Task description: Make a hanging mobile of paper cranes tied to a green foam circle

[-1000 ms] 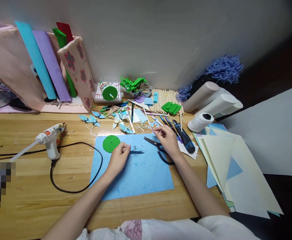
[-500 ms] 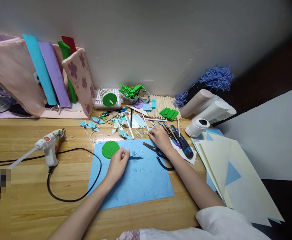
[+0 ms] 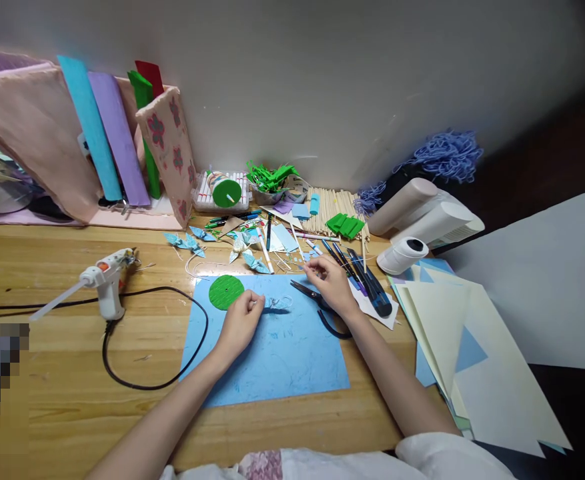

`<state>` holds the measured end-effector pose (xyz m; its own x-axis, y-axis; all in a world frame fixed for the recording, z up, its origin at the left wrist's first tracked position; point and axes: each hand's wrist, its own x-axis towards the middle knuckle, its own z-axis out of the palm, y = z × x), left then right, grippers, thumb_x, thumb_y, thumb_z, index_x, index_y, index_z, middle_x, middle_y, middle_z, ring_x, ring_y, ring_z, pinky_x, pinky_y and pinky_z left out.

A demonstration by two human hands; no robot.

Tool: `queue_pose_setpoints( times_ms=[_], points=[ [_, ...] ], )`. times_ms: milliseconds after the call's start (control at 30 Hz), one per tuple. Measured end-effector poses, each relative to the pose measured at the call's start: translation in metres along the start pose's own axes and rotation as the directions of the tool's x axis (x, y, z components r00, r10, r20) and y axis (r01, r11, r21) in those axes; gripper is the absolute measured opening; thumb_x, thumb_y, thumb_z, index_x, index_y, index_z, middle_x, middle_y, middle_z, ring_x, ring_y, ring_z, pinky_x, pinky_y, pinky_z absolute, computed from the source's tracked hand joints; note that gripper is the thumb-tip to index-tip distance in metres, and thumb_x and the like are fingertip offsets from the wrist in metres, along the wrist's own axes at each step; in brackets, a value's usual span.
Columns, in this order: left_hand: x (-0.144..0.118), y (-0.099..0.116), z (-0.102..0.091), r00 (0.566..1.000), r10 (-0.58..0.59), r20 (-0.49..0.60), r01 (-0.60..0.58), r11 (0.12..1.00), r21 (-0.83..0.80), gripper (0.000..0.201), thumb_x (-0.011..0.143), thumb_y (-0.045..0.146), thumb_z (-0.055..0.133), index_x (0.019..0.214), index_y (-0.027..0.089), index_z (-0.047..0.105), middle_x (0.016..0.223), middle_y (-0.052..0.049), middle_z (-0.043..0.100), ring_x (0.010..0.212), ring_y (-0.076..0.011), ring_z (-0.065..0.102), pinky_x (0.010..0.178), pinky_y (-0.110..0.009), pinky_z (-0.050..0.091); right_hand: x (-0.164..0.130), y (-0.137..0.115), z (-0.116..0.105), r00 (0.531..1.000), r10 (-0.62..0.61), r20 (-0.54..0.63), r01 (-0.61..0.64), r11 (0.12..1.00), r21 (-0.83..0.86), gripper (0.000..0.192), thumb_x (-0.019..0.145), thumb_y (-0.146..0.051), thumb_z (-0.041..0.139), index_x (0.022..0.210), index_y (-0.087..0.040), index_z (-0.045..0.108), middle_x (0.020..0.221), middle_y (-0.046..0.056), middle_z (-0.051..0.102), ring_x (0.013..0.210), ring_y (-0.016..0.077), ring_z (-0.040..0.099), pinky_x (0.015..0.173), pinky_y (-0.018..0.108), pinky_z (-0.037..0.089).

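While left hand [image 3: 242, 317] pinches string [image 3: 272, 303], right hand [image 3: 335, 287] arches near scissors [image 3: 315, 296], fingers [image 3: 316, 264] seemingly together.

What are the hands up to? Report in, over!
Left hand: pinching small, light-blue looped piece. Right hand: pinched, hold unclear. Possibly in the way: black scissors beside right hand.
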<state>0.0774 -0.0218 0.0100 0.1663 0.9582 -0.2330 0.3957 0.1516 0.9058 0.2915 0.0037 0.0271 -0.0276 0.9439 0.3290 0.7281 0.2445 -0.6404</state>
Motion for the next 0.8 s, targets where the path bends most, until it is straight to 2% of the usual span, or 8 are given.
queue_pose_setpoints(
  times_ms=[67, 133, 300, 433, 667, 800],
  points=[
    [0.0, 0.0, 0.0, 1.0, -0.004, 0.004, 0.004, 1.0, 0.002, 0.029, 0.081, 0.042, 0.044, 0.063, 0.019, 0.043, 0.052, 0.007, 0.035, 0.051, -0.0103, 0.034, 0.052, -0.022, 0.025, -0.01, -0.013, 0.0, 0.999, -0.012, 0.044, 0.007, 0.995, 0.099, 0.009, 0.084, -0.024, 0.052, 0.079, -0.019, 0.057, 0.077, 0.003, 0.057, 0.068, 0.0153, 0.05, 0.062, 0.028, 0.042],
    [0.0, 0.0, 0.0, 1.0, -0.006, 0.006, 0.006, 1.0, 0.002, 0.029, 0.081, 0.042, 0.044, 0.063, 0.019, 0.043, 0.051, 0.007, 0.035, 0.05, -0.0102, 0.034, 0.051, -0.022, 0.025, -0.018, -0.024, 0.002, 0.993, -0.076, 0.086, 0.067, 0.992, 0.104, 0.007, 0.084, -0.022, 0.053, 0.079, -0.019, 0.057, 0.075, 0.003, 0.056, 0.072, 0.016, 0.051, 0.066, 0.029, 0.042],
    [0.0, 0.0, 0.001, 1.0, 0.009, 0.0, -0.009, 1.0, 0.004, 0.028, 0.081, 0.04, 0.045, 0.063, 0.019, 0.044, 0.052, 0.006, 0.038, 0.05, -0.01, 0.035, 0.051, -0.022, 0.026, -0.03, -0.038, 0.012, 0.935, -0.325, 0.145, 0.333, 0.942, -0.035, 0.005, 0.083, -0.016, 0.053, 0.081, -0.018, 0.057, 0.074, 0.004, 0.055, 0.073, 0.0173, 0.048, 0.069, 0.031, 0.041],
    [-0.001, 0.0, 0.001, 1.0, 0.011, 0.005, -0.011, 1.0, 0.003, 0.027, 0.081, 0.039, 0.045, 0.063, 0.019, 0.044, 0.05, 0.007, 0.036, 0.048, -0.0098, 0.034, 0.05, -0.022, 0.025, -0.034, -0.039, 0.016, 0.883, -0.442, 0.157, 0.461, 0.879, -0.124, 0.006, 0.083, -0.014, 0.052, 0.081, -0.016, 0.058, 0.075, 0.006, 0.058, 0.075, 0.0187, 0.047, 0.068, 0.03, 0.042],
    [-0.002, 0.0, 0.0, 1.0, 0.024, 0.006, -0.024, 1.0, 0.006, 0.027, 0.081, 0.039, 0.044, 0.063, 0.019, 0.045, 0.048, 0.007, 0.038, 0.047, -0.0099, 0.035, 0.05, -0.022, 0.025, -0.034, -0.04, 0.017, 0.835, -0.511, 0.205, 0.546, 0.816, -0.189, 0.009, 0.084, -0.014, 0.051, 0.082, -0.015, 0.06, 0.073, 0.008, 0.059, 0.074, 0.0199, 0.047, 0.067, 0.032, 0.044],
    [-0.002, -0.001, 0.0, 0.999, 0.032, -0.002, -0.032, 0.999, -0.014, 0.028, 0.081, 0.039, 0.045, 0.062, 0.019, 0.045, 0.048, 0.007, 0.037, 0.047, -0.0099, 0.034, 0.049, -0.022, 0.026, -0.034, -0.041, 0.016, 0.834, -0.497, 0.239, 0.543, 0.818, -0.192, 0.013, 0.086, -0.017, 0.047, 0.084, -0.018, 0.061, 0.074, 0.008, 0.059, 0.074, 0.0203, 0.048, 0.067, 0.033, 0.044]
  ],
)
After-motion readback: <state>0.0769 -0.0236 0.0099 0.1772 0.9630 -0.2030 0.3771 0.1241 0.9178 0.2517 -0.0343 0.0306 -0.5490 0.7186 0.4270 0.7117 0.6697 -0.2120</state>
